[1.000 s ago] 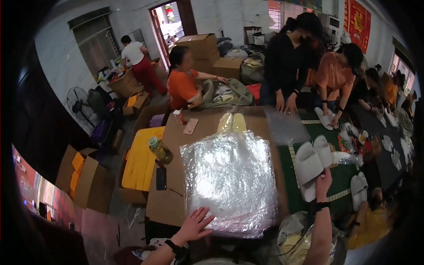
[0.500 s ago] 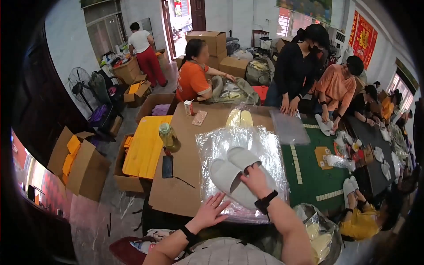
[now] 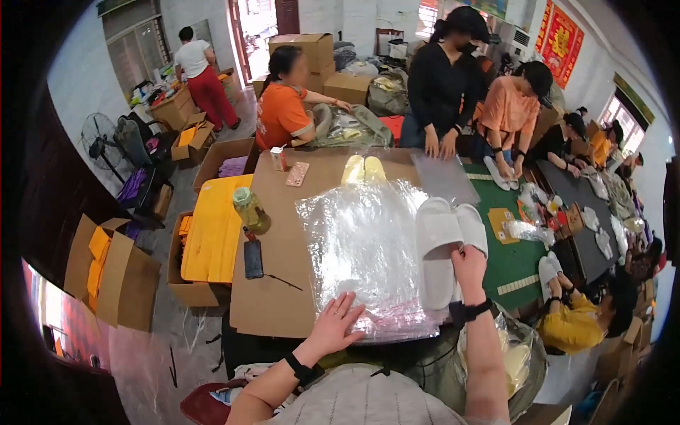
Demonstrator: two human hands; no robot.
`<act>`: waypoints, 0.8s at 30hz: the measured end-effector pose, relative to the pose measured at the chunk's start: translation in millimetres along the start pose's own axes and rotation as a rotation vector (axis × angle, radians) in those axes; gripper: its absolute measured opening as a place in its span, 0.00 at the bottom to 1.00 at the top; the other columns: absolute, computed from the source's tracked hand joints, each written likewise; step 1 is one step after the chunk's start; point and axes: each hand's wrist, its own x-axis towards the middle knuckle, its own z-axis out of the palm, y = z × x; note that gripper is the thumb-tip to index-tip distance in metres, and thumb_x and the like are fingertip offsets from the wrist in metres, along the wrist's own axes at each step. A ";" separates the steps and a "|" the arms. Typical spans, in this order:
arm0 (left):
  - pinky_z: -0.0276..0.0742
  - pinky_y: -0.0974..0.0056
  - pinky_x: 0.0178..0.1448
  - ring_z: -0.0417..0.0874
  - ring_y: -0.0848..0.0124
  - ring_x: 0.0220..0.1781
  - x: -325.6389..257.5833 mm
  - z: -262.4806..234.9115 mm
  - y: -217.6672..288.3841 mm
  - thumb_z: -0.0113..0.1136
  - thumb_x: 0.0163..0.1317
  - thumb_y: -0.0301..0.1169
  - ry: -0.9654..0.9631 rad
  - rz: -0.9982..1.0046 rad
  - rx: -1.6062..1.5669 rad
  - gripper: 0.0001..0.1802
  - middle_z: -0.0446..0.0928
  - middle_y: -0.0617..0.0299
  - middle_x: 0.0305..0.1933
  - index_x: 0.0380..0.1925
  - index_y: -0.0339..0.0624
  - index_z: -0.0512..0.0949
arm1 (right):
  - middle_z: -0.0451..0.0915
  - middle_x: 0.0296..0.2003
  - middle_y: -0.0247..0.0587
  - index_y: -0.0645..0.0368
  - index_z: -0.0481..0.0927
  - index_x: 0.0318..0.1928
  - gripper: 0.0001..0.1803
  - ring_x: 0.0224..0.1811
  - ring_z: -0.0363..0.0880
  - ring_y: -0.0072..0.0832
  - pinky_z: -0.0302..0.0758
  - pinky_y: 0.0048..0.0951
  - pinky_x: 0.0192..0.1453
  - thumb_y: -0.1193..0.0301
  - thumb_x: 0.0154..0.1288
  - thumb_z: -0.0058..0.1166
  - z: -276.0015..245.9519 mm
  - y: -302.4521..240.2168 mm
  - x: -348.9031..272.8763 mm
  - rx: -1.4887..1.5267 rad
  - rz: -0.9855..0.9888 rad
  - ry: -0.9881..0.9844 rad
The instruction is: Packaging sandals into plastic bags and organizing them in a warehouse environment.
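Observation:
A pair of white slippers (image 3: 433,230) is in my right hand (image 3: 469,268), whose fingers are closed at the straps. The slippers are at the right edge of a stack of clear plastic bags (image 3: 361,248), toes pointing away from me. Across the near edge of that stack lies my left hand (image 3: 338,322), palm down with fingers spread. The bags are shiny and crinkled. Just beyond them sits a pair of pale yellow slippers (image 3: 363,170). My thumb and fingertips are partly hidden by the slippers.
On the cardboard-covered table stand a green bottle (image 3: 251,210), a phone (image 3: 253,259) and a small carton (image 3: 278,159). A yellow stack (image 3: 216,230) tops a box at left. Across the table, a person in black (image 3: 446,85) touches more clear bags (image 3: 445,177). A sack (image 3: 516,361) is at lower right.
My right hand has carried the white slippers rightward from the middle of the bag stack to its right edge, turning them straighter. My left hand stays on the near edge.

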 end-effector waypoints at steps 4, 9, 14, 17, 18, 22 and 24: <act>0.60 0.44 0.75 0.62 0.40 0.74 25.3 -18.2 12.3 0.60 0.64 0.56 -0.064 0.068 -0.070 0.35 0.62 0.38 0.73 0.64 0.47 0.73 | 0.81 0.25 0.55 0.63 0.81 0.27 0.14 0.30 0.82 0.52 0.77 0.47 0.34 0.63 0.58 0.62 -29.0 9.2 -54.9 -0.001 0.063 -0.034; 0.75 0.45 0.53 0.78 0.50 0.48 33.6 -41.9 3.4 0.65 0.58 0.52 -0.020 0.082 -0.004 0.24 0.78 0.51 0.47 0.44 0.46 0.82 | 0.82 0.28 0.53 0.62 0.83 0.29 0.17 0.32 0.83 0.50 0.79 0.47 0.38 0.60 0.65 0.56 -0.2 -39.6 -99.4 0.111 0.025 -0.154; 0.73 0.47 0.56 0.75 0.50 0.54 85.0 -24.6 12.8 0.72 0.50 0.52 -0.042 0.014 0.036 0.30 0.77 0.49 0.49 0.47 0.43 0.82 | 0.82 0.28 0.52 0.62 0.81 0.25 0.20 0.31 0.82 0.51 0.78 0.49 0.38 0.58 0.65 0.54 27.5 -7.3 -113.5 0.051 0.065 -0.106; 0.72 0.48 0.58 0.73 0.50 0.56 93.8 -17.5 20.1 0.76 0.44 0.49 0.052 0.143 0.041 0.32 0.76 0.49 0.51 0.47 0.44 0.81 | 0.82 0.29 0.52 0.63 0.82 0.27 0.19 0.33 0.82 0.51 0.78 0.50 0.39 0.58 0.65 0.55 5.3 -10.0 -115.8 0.104 0.139 -0.107; 0.72 0.48 0.58 0.72 0.50 0.57 94.6 -14.0 22.6 0.78 0.42 0.47 0.070 0.216 0.004 0.32 0.75 0.49 0.52 0.47 0.44 0.81 | 0.82 0.29 0.52 0.63 0.82 0.28 0.19 0.33 0.83 0.51 0.78 0.50 0.39 0.58 0.65 0.55 1.5 -6.4 -120.0 0.113 0.158 -0.082; 0.73 0.49 0.59 0.73 0.50 0.56 88.2 -5.9 20.7 0.78 0.43 0.45 0.048 0.127 -0.027 0.30 0.75 0.50 0.54 0.47 0.46 0.81 | 0.81 0.25 0.52 0.62 0.82 0.29 0.17 0.31 0.82 0.49 0.77 0.46 0.36 0.59 0.61 0.60 -14.7 8.0 -136.2 0.177 0.247 0.015; 0.73 0.50 0.59 0.73 0.51 0.56 89.3 -6.5 20.0 0.77 0.45 0.43 0.064 0.116 -0.017 0.26 0.75 0.52 0.53 0.46 0.47 0.82 | 0.81 0.24 0.52 0.63 0.83 0.29 0.15 0.29 0.82 0.48 0.76 0.45 0.33 0.61 0.59 0.62 -21.7 20.2 -145.9 0.147 0.325 0.042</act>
